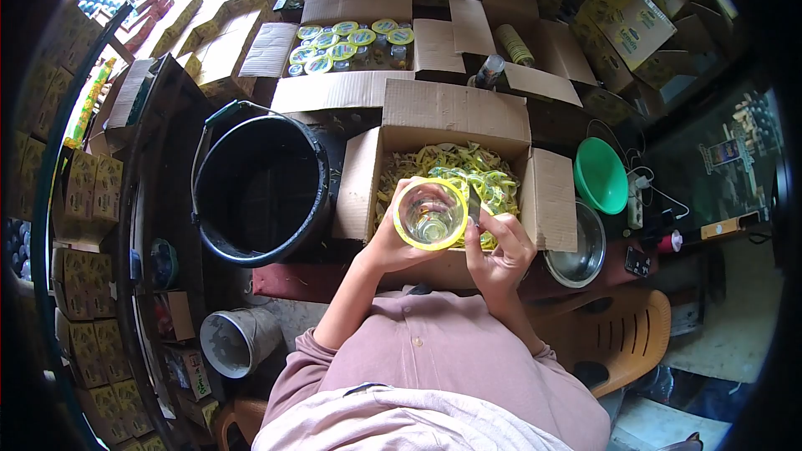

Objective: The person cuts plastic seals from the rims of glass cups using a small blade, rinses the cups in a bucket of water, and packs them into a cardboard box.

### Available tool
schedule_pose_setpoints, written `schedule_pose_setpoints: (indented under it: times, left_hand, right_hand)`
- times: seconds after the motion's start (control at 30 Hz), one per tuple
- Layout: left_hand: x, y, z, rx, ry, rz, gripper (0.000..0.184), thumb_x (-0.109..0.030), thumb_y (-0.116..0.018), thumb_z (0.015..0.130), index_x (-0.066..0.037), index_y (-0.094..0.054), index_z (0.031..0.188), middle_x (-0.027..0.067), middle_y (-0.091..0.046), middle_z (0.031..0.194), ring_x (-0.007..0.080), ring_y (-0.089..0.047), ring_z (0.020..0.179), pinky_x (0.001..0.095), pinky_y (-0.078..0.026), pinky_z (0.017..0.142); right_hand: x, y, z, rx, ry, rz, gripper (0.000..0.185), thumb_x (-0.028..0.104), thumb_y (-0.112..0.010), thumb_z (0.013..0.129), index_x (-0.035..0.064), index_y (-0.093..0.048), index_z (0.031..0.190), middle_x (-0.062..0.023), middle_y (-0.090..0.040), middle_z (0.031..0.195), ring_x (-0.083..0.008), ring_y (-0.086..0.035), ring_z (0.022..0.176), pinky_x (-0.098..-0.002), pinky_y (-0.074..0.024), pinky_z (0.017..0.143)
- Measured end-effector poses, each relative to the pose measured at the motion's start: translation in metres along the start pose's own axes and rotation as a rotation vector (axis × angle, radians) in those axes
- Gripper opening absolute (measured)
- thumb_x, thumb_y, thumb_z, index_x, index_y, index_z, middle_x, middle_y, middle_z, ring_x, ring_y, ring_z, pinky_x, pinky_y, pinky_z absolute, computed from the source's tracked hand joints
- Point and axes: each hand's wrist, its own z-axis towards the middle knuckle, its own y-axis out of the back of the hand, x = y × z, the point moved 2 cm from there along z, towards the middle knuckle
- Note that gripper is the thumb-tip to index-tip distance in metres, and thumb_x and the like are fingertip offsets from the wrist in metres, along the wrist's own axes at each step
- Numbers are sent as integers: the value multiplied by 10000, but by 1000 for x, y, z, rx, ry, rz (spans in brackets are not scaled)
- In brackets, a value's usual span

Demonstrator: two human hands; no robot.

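Note:
My left hand is wrapped around a clear glass with a bright yellow band around its rim, tilted so I look into its mouth. Close to the glass's right side, my right hand pinches a thin, dark, flat piece that I cannot identify. Both hands are above the near edge of an open cardboard box. Yellow-green strips are heaped inside that box, partly hidden by the glass and my hands.
A large black bucket stands left of the box. On the right are a green bowl and a metal bowl. Behind, a carton holds several yellow-lidded glasses. A grey bucket and an orange chair are below.

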Motion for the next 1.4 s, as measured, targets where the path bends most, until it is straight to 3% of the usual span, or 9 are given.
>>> schedule_pose_setpoints:
  times: [0.4,0.5,0.6,0.7,0.87,0.97,1.2,1.3,1.4]
  left_hand:
    - [-2,3,0,199,-73,231,677,-110,-803,548,-19,-455,1122,107,-436,1099,228,-430,1074,330,-393,899]
    - [-1,3,-2,172,-18,140,686,-103,-805,544,-24,-451,1126,99,-413,1111,220,-424,1085,329,-401,902]
    - [1,2,-1,70,-118,168,725,-89,-799,555,-30,-407,1162,94,-396,1116,212,-420,1093,332,-409,901]
    - [10,2,2,50,-187,80,746,-71,-780,588,-36,-354,1200,101,-398,1126,212,-419,1097,340,-391,920]
    - [0,-5,3,32,-98,100,712,-46,-722,662,-25,-296,1232,106,-416,1147,212,-405,1127,337,-331,967]
    - [3,-9,1,15,-51,-30,700,-51,-720,666,-18,-306,1228,103,-414,1149,207,-425,1106,331,-331,964]
    - [9,-9,2,39,-128,73,726,-49,-749,638,-29,-321,1223,96,-400,1167,202,-422,1103,327,-350,945]
    - [2,-5,2,79,-164,359,669,-92,-763,623,-27,-396,1179,116,-443,1140,260,-420,1105,366,-349,943]
    - [4,-4,2,60,-82,198,638,-88,-763,616,-27,-428,1156,120,-450,1134,278,-418,1098,364,-355,934]
  right_hand:
    - [0,-2,6,31,61,-119,322,-53,-659,623,47,-661,928,-47,-554,658,-149,-546,566,-268,-452,535]
    - [-3,0,10,72,34,15,289,-58,-657,637,26,-657,914,-51,-561,657,-140,-554,560,-257,-452,529]
    - [-4,-1,9,4,-41,69,251,-47,-661,654,9,-654,899,-55,-569,655,-130,-565,560,-244,-457,536]
    - [1,1,5,-18,-53,-3,232,-31,-663,669,5,-654,899,-61,-577,657,-124,-575,571,-236,-463,551]
    - [1,-1,0,-10,-34,-39,272,-23,-666,664,27,-660,932,-80,-610,729,-137,-592,605,-250,-481,576]
    - [1,-2,0,-21,-4,-68,280,-18,-669,660,35,-662,935,-74,-610,740,-142,-596,622,-254,-484,584]
    - [0,-3,-1,-44,33,-112,302,-19,-668,648,48,-664,942,-55,-604,718,-152,-598,642,-253,-483,595]
    - [-1,-1,3,-24,21,-79,302,-28,-667,644,44,-663,937,-57,-603,707,-152,-593,628,-255,-481,592]
    - [-4,0,7,-10,30,-29,301,-36,-667,639,43,-663,929,-63,-603,701,-154,-591,619,-254,-480,589]
